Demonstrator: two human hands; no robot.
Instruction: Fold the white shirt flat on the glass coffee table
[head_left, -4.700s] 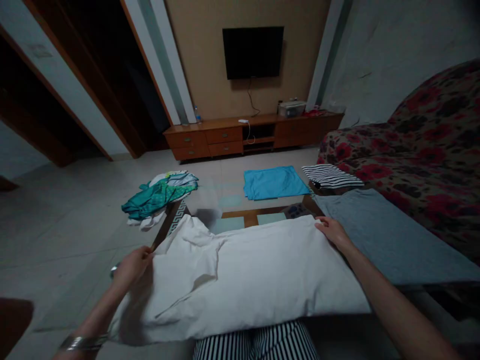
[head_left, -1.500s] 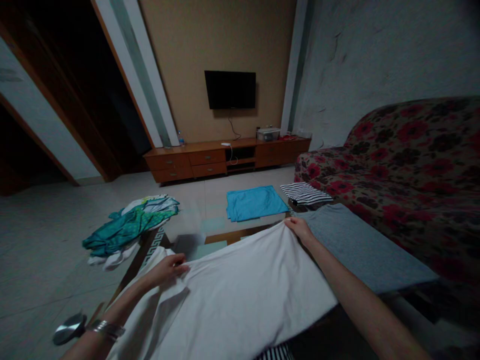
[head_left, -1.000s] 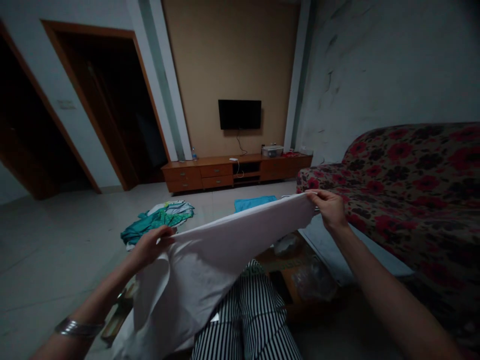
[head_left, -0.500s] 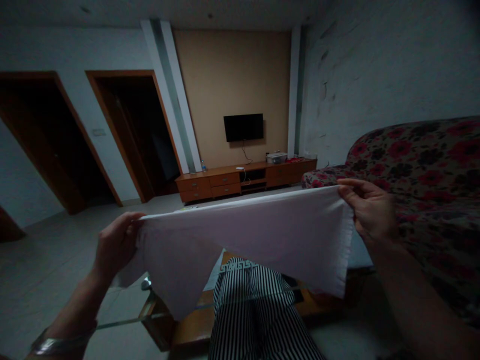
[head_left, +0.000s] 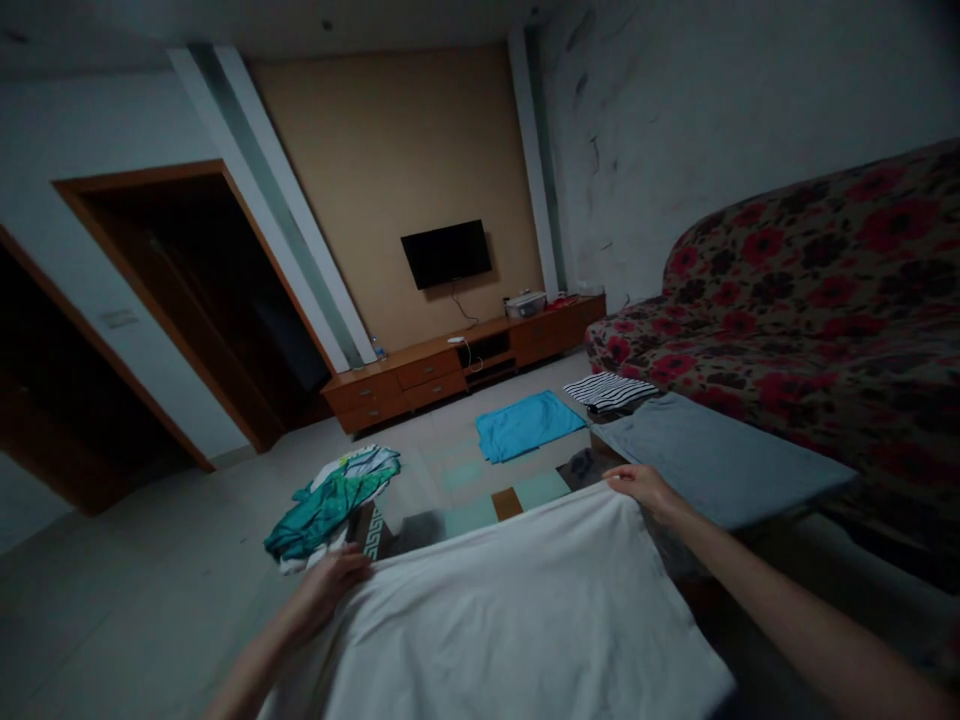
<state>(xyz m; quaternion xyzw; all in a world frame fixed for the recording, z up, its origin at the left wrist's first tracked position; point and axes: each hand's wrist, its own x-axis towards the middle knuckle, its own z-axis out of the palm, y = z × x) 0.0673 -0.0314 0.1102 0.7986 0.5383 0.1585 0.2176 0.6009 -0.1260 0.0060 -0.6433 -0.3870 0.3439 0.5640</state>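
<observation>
A plain white cloth (head_left: 517, 610) is stretched between my two hands, its lower part spread toward me over the glass-topped table. My left hand (head_left: 337, 578) pinches its far left corner, fingers closed on the edge. On the opposite corner, my right hand (head_left: 643, 488) grips the same edge between thumb and fingers. Beyond my left hand lies a crumpled heap of green and white clothes (head_left: 337, 500). A folded bright blue cloth (head_left: 529, 425) rests at the table's far side. Close to my right arm a grey garment (head_left: 720, 455) lies flat, with a folded black-and-white striped garment (head_left: 611, 390) behind it.
A red-flowered sofa (head_left: 817, 270) runs along the right wall. Across the room stand a low wooden TV cabinet (head_left: 427, 375) and a wall-mounted television (head_left: 448, 253). A small dark item (head_left: 581, 462) is near the right hand. A dark doorway (head_left: 217, 300) opens at left.
Both hands have gone from holding the white cloth raised in front of me to lowering it over the table. The clothes behind it now show. My view has turned right.
</observation>
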